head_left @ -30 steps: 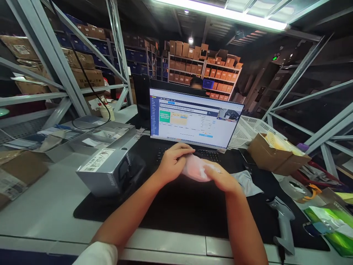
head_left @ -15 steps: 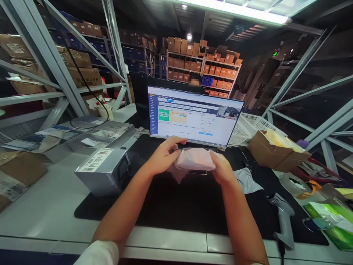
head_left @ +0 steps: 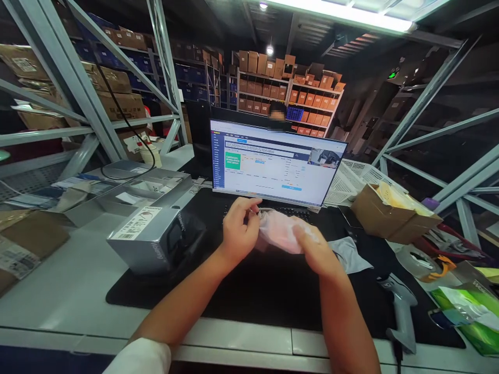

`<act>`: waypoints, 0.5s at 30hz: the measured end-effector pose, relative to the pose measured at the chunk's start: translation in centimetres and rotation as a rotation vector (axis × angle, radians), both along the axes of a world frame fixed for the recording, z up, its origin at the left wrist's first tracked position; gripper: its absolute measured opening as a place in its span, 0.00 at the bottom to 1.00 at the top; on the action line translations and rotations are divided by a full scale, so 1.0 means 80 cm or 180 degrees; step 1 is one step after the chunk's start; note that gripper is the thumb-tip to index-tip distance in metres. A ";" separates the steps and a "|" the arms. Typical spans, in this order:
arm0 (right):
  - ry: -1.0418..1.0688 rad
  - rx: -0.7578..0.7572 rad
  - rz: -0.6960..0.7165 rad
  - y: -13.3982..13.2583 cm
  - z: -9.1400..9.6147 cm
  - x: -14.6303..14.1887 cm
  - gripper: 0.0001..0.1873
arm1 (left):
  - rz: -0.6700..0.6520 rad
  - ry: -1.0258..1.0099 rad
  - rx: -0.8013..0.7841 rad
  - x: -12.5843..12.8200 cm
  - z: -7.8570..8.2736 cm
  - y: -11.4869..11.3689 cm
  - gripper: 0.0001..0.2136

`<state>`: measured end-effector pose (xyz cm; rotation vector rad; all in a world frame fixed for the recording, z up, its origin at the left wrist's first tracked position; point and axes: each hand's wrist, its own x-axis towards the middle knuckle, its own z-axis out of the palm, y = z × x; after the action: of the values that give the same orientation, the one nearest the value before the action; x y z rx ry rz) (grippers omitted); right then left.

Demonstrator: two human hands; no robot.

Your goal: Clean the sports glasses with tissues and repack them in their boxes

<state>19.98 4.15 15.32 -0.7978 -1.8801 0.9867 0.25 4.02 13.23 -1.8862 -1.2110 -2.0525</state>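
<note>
Between my two hands is a pale pinkish, soft-wrapped packet point(head_left: 281, 229), held above the black desk mat point(head_left: 249, 291) in front of the monitor point(head_left: 268, 166). My left hand point(head_left: 242, 226) pinches its left end with thumb and fingers. Wrapped round the right end is my right hand point(head_left: 314, 244), its thumb lying on top. What is inside the wrapping cannot be made out. A grey box with a white label point(head_left: 146, 239) stands left of my left forearm. Beyond my right wrist lies a crumpled grey cloth or pouch point(head_left: 353, 255).
On the right are a barcode scanner point(head_left: 401, 311), a tape roll point(head_left: 417, 261), a green packet point(head_left: 468, 317) and an open carton point(head_left: 393, 214). Grey trays point(head_left: 156, 189) with papers sit on the left. A keyboard point(head_left: 302, 214) lies behind the packet. Another person point(head_left: 277, 114) is beyond the monitor.
The packet has turned, its right end dropping and coming nearer to me. My left hand has shifted right and its fingers have curled more. A loose corner hanging below no longer shows.
</note>
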 end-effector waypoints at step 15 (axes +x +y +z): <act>0.0013 -0.0731 -0.0362 0.027 0.002 0.019 0.28 | -0.2675 -0.0473 -0.2520 -0.032 0.041 -0.031 0.23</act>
<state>21.50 6.30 15.50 -1.0247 -1.7170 1.1439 -2.35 1.57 16.48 -3.0744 -1.6248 -2.2718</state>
